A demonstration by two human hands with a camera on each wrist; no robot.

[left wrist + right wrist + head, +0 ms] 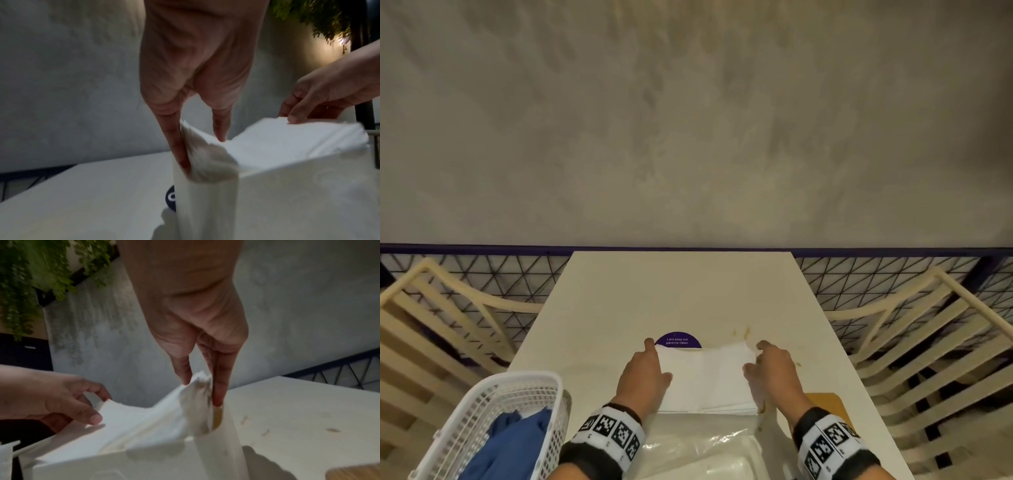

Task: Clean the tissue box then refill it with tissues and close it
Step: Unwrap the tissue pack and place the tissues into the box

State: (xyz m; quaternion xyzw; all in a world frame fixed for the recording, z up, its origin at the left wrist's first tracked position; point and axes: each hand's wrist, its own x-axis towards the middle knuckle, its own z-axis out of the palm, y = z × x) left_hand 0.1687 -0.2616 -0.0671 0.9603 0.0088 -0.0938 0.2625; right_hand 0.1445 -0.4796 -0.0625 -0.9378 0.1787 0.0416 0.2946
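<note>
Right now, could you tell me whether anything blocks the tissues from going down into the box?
Nothing visible does. Both the left hand and right hand hold the tissues at the ends, already partly inside the open box. The box's inside below the stack is hidden.

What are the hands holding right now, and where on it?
Both grip the tissue stack: left hand pinches its left end, right hand its right end, lowering it into the tissue box.
</note>
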